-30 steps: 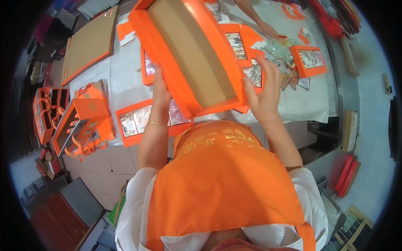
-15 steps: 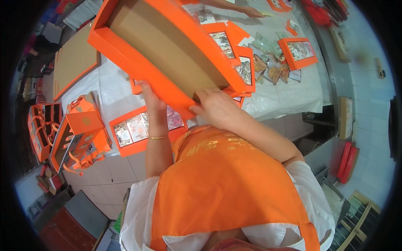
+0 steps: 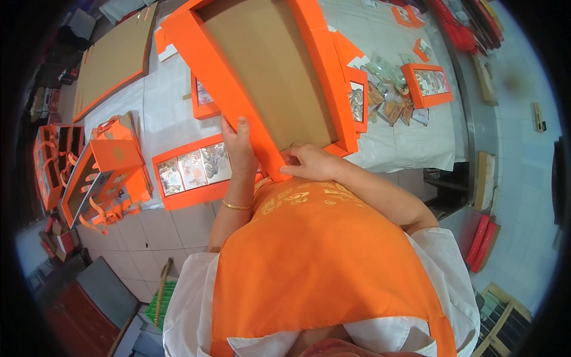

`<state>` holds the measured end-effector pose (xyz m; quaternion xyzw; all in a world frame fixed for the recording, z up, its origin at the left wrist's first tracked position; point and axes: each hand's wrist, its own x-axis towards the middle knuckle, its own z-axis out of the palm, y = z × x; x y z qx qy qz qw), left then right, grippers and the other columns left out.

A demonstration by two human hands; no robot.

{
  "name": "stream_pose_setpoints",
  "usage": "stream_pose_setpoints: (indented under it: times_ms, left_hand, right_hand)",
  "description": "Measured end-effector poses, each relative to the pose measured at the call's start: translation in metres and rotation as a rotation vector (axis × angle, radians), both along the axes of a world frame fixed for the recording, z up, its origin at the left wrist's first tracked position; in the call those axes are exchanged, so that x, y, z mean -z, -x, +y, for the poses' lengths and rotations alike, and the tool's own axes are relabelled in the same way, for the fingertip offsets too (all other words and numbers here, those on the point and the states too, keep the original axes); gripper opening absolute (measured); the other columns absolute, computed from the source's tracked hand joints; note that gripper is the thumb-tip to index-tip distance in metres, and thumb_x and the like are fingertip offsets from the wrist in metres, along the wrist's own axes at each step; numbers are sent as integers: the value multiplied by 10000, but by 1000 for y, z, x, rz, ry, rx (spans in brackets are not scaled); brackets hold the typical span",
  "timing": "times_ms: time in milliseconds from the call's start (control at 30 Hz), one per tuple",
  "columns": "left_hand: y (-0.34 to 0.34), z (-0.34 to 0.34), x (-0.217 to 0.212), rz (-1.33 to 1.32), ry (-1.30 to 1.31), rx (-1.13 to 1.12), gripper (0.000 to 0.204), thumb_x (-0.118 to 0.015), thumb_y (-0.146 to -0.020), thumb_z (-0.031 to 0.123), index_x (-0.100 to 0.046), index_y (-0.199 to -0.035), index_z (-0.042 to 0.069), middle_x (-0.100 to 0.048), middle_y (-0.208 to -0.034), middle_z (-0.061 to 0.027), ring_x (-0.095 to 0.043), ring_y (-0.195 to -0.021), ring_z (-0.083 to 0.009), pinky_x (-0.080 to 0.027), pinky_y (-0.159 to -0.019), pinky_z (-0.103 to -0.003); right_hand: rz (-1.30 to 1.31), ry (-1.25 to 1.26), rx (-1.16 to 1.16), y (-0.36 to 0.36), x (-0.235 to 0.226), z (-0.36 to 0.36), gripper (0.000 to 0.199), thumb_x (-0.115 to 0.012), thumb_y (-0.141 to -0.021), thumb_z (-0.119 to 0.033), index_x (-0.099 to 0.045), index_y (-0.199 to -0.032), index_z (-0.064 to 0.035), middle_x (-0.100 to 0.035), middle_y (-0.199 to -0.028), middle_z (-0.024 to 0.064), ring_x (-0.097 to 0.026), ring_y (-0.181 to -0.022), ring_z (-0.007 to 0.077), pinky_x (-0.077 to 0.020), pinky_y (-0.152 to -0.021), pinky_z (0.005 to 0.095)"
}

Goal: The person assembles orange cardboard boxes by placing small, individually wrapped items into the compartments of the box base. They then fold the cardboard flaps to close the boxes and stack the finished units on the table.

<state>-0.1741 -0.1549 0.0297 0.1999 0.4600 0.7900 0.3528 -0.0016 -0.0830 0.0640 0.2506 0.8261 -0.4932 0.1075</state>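
Observation:
A large shallow orange box, open-topped with a bare brown cardboard inside, is held tilted in front of my apron. My left hand grips its left side, the thumb up against the orange wall and the other fingers partly hidden. Bent over the near end wall, the fingers of my right hand close on the rim, with the fingertips by the inner near corner. Just left of my left wrist lies an orange box with picture panels, partly covered by my arm.
A white-covered table spreads beyond. Small packets lie heaped at right, near a small orange box with a picture front. On the left are orange gift bags and a large brown board with orange edging.
The large box has swung to a more lengthwise angle and shifted right, both hands still on it. Another person's arm at the far side has gone out of sight.

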Motion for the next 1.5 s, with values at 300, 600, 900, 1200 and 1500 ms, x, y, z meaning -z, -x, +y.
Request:
stream_pose_setpoints:
  times_ms: [300,600,900,1200,1500]
  left_hand:
    - [1,-8,4,-37,8,1,659,-652,-938,454,-383,-1397,65,-534,-1281,-58,-545,-1144,-177,-475,-948,-345]
    - [1,-9,3,-57,65,-26,565,-587,-993,376,-380,-1416,64,-530,-1290,-61,-550,-1126,-182,-479,-935,-340]
    - [0,-7,5,-61,37,-56,511,-603,-987,212,-398,-1398,-13,-548,-1300,-95,-531,-1165,-169,-434,-989,-315]
    - [2,3,8,23,28,-131,513,-584,-1001,227,-377,-1390,-37,-534,-1317,-121,-507,-1214,-182,-413,-1019,-323]
    - [31,7,-14,-192,-125,-66,521,-428,-1056,403,-320,-1445,73,-467,-1362,-71,-496,-1224,-186,-473,-991,-354]
  right_hand:
    - [9,151,86,5,-6,-5,343,-727,-854,-221,-625,-1038,50,-617,-955,126,-606,-856,262,-508,-793,372]
    - [-32,-45,-99,10,-2,-8,372,-676,-881,-186,-601,-1129,81,-625,-1006,213,-626,-920,357,-505,-818,416]
    - [-86,-81,-108,18,-5,-19,305,-632,-895,-177,-590,-1061,76,-639,-989,294,-618,-962,449,-499,-842,496]
    - [-25,64,178,9,-14,-19,424,-615,-911,-158,-536,-1289,19,-599,-1240,253,-568,-1159,404,-472,-951,440]
    - [362,-895,597,1,-66,26,650,-755,-776,-124,-504,-1375,-80,-637,-1187,171,-565,-1111,394,-456,-968,480]
